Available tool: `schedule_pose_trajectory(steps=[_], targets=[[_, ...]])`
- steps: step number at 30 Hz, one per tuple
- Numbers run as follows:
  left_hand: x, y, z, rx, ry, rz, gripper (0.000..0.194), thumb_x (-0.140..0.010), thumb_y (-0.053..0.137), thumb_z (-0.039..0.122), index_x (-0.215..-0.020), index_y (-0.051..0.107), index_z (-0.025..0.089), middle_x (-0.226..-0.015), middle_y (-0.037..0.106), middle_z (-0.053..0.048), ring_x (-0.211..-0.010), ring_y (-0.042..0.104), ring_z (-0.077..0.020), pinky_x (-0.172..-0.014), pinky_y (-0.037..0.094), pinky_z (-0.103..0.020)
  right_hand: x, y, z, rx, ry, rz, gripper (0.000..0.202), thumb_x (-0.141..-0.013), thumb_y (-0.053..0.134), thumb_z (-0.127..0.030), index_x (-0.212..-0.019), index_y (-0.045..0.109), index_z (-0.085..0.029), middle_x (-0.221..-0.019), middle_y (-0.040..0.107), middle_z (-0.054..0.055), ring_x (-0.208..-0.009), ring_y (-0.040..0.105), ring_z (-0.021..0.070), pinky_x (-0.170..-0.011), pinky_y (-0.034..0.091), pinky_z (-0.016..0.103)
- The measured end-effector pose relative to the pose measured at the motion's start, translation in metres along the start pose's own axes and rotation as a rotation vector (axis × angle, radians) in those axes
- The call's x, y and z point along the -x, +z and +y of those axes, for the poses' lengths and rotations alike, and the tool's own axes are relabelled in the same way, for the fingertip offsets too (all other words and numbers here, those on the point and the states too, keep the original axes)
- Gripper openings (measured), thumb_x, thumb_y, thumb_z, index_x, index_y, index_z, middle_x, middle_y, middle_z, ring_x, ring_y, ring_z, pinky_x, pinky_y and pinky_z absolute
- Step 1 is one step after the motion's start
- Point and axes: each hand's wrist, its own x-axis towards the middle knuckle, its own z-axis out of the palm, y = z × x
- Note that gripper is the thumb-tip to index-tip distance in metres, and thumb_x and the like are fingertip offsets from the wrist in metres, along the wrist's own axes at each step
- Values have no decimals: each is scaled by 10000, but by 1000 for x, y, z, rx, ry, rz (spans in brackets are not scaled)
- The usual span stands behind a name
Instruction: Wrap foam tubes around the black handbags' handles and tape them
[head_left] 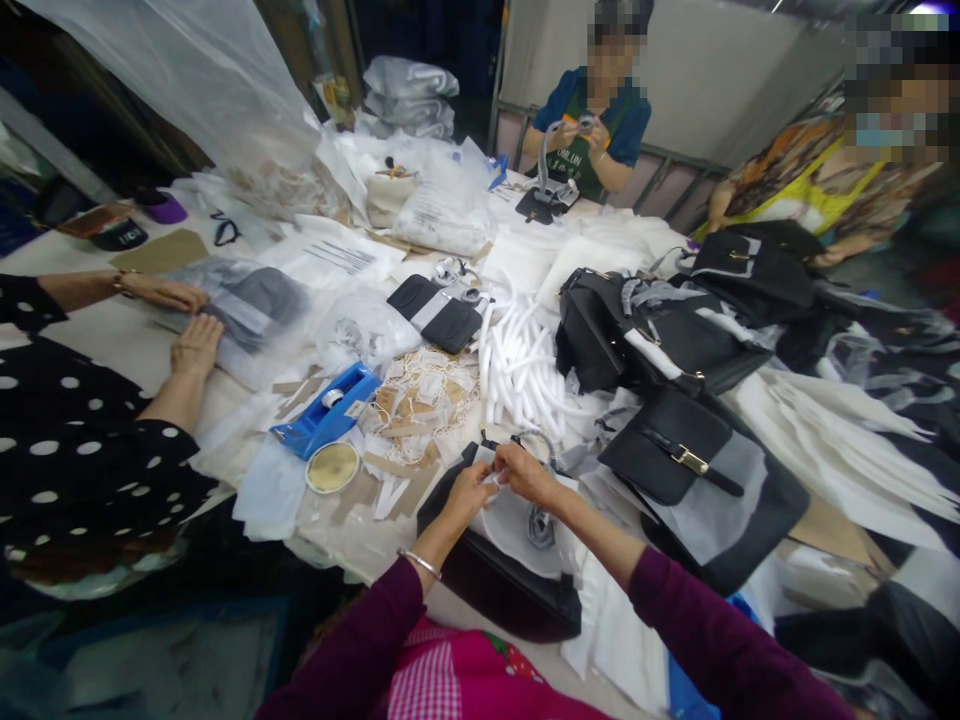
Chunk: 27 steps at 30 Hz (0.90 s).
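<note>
A black handbag (517, 590) lies before me at the table's front edge, with a white wrapping sheet (502, 528) over its upper part. Both my hands meet at the bag's top. My left hand (471, 490) is closed, fingers pinched on a bit of the thin white sheet. Against it, my right hand (529, 476) also pinches there, its fingertips touching the left ones. A coiled grey-wrapped strap (540, 528) rests on the sheet below my right wrist. The exact spot between my fingertips is partly hidden.
A blue tape dispenser (326, 408), a round tin (332, 468), stringed tags (427, 400) and white foam tubes (517, 365) lie beyond the bag. Black bags (675, 450) fill the right side. A co-worker's hands (191, 335) press a plastic-wrapped item at left; two other people stand across.
</note>
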Motion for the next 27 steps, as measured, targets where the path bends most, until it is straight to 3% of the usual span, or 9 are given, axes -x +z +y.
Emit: schedule_pose_trajectory(steps=[9, 15, 21, 27], targets=[[-2, 0, 1, -5, 34, -28, 240, -632, 748, 318, -667, 580, 150, -615, 538, 5, -542, 489, -114, -481, 348, -220, -18, -2, 3, -151, 138, -58, 356, -535, 566, 10, -819, 500, -195, -718, 541, -54, -674, 487, 113, -617, 349, 199], [-1, 1, 0, 9, 18, 31, 167, -625, 718, 242, -661, 588, 145, -588, 523, 11, -520, 494, -114, -476, 367, -226, -30, -11, 7, -192, 183, -171, 185, -563, 655, -46, -699, 617, -167, -662, 629, -40, -630, 565, 117, -601, 421, 202], [-7, 3, -5, -5, -19, 81, 142, -579, 727, 194, -619, 597, 154, -539, 527, 20, -499, 494, -117, -458, 369, -221, -27, -4, 0, -69, 205, -58, 140, -580, 649, -42, -586, 663, -181, -588, 623, -19, -584, 554, 130, -574, 390, 219], [-13, 4, -13, 19, -65, 134, 159, -538, 748, 188, -601, 604, 164, -488, 508, 36, -492, 495, -119, -447, 356, -214, -12, 10, -9, 41, 102, 48, 226, -653, 541, 6, -588, 641, -186, -703, 601, 44, -761, 543, 182, -719, 396, 271]])
